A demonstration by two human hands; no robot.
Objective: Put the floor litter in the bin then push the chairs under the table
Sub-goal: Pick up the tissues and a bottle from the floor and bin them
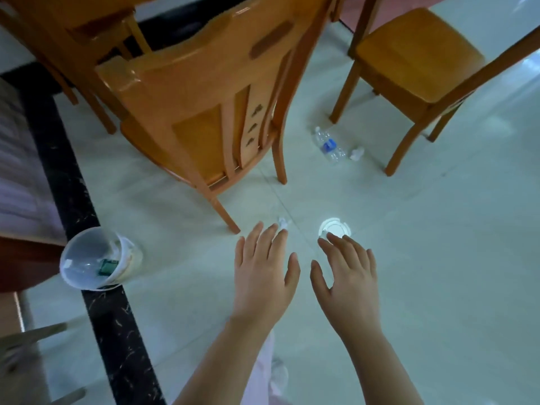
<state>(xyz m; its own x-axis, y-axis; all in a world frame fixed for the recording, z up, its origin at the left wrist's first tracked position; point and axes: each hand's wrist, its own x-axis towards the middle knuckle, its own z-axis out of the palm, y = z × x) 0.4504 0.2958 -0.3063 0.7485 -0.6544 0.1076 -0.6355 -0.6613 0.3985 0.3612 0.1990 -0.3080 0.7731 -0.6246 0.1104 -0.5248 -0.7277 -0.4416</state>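
The fingers (271,235) of the left hand (263,267) are straight and spread wide, holding nothing, reaching down toward the pale tiled floor (438,258). Their tips are right at a small crumpled white scrap (283,223); whether they touch it I cannot tell. The right hand (347,273) is beside it, its fingers (336,242) also loose and apart, empty, with the tips over the near edge of a white round piece (334,228) lying flat on the floor, a lid or a cup seen end-on.

Farther off, a clear plastic bottle (330,144) with a blue label lies on its side between two wooden chairs, and a second white scrap (357,154) sits just beside it. The nearer chair (198,112) stands with its back toward the hands, one rear leg close to the left fingertips. The other chair (418,62) stands to the right, well apart from the first.

To the left a white bin (117,276) stands upright on a black marble strip (117,331) in the floor, with some litter already in it.
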